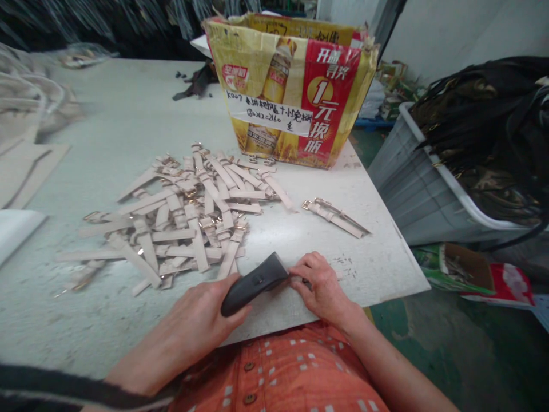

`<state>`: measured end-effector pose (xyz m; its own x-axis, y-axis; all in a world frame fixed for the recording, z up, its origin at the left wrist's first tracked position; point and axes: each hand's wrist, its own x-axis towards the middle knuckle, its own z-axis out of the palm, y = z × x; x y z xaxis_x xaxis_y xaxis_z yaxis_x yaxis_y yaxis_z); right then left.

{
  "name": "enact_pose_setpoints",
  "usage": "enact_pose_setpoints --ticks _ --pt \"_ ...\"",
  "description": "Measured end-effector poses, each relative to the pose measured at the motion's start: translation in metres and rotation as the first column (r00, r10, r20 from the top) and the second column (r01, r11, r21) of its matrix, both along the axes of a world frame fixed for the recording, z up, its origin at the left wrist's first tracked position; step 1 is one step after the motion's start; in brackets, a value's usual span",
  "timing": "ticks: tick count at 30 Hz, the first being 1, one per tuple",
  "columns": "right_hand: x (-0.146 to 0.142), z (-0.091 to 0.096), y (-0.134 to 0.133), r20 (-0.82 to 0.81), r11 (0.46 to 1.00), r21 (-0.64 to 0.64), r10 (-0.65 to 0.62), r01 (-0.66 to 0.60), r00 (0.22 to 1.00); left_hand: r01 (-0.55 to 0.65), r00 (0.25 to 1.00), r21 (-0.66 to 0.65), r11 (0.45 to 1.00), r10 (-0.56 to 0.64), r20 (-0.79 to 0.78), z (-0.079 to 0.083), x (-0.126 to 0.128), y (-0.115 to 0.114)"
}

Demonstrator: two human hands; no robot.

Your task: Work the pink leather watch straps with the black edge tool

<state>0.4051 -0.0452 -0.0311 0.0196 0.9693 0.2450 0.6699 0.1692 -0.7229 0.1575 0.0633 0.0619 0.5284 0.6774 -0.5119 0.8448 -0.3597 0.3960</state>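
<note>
My left hand (201, 320) is wrapped round a dark grey hand tool (254, 282) that lies slanted near the table's front edge. My right hand (319, 283) is closed, its fingers pressed down at the tool's wide end, pinching something small that I cannot make out. A big heap of beige straps with gold buckles (184, 217) lies just beyond both hands. A small separate bunch of the same straps (334, 216) lies to the right of the heap.
A yellow and red cardboard box (295, 86) stands at the back of the white table (128, 126). To the right, off the table, a grey plastic crate (420, 189) holds dark straps. Beige sheets lie at far left. The table's right edge drops to a green floor.
</note>
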Motion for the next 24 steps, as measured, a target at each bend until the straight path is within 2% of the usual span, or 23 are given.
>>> enact_pose_setpoints --ticks 4,8,12,16,20,24 --pt "0.001 -0.005 0.001 0.006 0.999 -0.013 -0.037 0.037 0.999 0.021 0.999 0.042 0.999 -0.020 -0.033 0.003 0.010 0.004" --pt "0.010 -0.006 0.006 0.006 0.997 -0.011 -0.074 0.074 0.997 0.020 0.997 0.065 0.998 -0.015 -0.077 0.006 0.004 -0.007" --pt "0.022 -0.003 0.012 0.056 0.990 -0.001 -0.143 0.143 0.988 0.067 0.991 -0.088 0.994 -0.077 -0.108 0.016 0.005 -0.027" --pt "0.026 -0.004 0.016 0.050 0.988 0.013 -0.153 0.153 0.987 0.148 0.971 -0.208 0.967 -0.181 -0.154 0.025 0.026 -0.038" --pt "0.023 -0.010 0.016 0.007 0.984 0.069 -0.168 0.167 0.986 0.188 0.968 -0.162 0.969 -0.210 -0.135 0.020 0.042 -0.037" --pt "0.027 -0.010 0.019 -0.058 0.977 0.084 -0.192 0.196 0.980 0.184 0.972 -0.112 0.977 -0.198 -0.130 0.014 0.044 -0.033"
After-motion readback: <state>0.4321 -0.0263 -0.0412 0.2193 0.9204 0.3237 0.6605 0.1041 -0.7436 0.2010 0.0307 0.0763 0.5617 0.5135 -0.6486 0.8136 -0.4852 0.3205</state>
